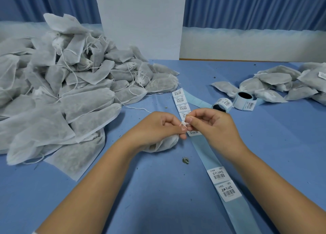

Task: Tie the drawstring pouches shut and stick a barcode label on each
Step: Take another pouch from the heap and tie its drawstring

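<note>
Blue tabletop [141, 198], both hands meeting over one pouch.

From the head camera I see the left hand [158, 126] and right hand [211, 126] with fingers curled, each pinching the white drawstring [184, 123], which shows as a small tuft between their fingertips. The pouch [164, 144] lies on the tabletop under the left hand, just beside a label strip [202, 151] that runs diagonally beneath the right hand (several barcode labels are on it). A big pile of pouches [70, 85] sits at the left. A smaller heap of pouches [282, 82] lies far right, with two label rolls [244, 99] near it. Blue curtains [247, 6] hang behind.
</note>
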A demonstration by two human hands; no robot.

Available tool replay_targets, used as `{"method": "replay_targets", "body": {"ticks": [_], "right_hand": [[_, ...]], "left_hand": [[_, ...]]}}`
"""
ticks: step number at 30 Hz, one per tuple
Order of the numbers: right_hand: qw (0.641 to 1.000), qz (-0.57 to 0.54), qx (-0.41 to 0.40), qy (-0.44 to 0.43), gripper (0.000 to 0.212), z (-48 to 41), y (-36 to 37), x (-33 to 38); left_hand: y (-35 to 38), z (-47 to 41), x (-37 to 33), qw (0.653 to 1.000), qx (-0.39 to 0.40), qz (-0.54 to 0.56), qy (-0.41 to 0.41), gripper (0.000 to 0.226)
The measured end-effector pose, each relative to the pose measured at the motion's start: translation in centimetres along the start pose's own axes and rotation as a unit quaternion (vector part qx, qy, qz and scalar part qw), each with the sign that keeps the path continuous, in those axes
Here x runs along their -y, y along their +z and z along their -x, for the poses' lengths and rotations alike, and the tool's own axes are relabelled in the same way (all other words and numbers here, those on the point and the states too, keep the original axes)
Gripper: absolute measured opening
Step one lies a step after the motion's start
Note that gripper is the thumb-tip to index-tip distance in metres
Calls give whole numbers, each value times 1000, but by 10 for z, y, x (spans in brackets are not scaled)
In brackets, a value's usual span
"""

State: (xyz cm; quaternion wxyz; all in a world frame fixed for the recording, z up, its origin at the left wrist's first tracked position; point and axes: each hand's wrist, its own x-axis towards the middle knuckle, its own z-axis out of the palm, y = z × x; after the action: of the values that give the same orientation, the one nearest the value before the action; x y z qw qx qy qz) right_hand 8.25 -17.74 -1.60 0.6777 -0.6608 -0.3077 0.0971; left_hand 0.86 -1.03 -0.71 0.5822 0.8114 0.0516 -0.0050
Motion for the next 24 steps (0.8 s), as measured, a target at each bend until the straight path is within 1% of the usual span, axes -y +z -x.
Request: {"method": "replay_targets", "body": {"ticks": [3, 8, 13, 17, 21, 24], "right_hand": [[999, -18, 12, 38, 6, -2, -3, 1], [996, -19, 1, 88, 10, -4, -5, 0], [985, -87, -6, 148, 15, -6, -6, -2], [982, -108, -2, 156, 18, -6, -5, -1], [985, -89, -5, 151, 16, -6, -4, 1], [991, -53, -19, 125, 16, -4, -1, 2]], "left_hand": [[-1, 1, -1, 1000, -16, -21, 10, 12], [7, 3, -5, 998, -37, -42, 15, 19], [20, 4, -6, 992, -76, -99, 31, 23], [28, 4, -5, 985, -106, -125, 56, 23], [31, 5, -5, 980, -117, -149, 66, 23], [34, 6, -6, 974, -120, -177, 72, 23]]}}
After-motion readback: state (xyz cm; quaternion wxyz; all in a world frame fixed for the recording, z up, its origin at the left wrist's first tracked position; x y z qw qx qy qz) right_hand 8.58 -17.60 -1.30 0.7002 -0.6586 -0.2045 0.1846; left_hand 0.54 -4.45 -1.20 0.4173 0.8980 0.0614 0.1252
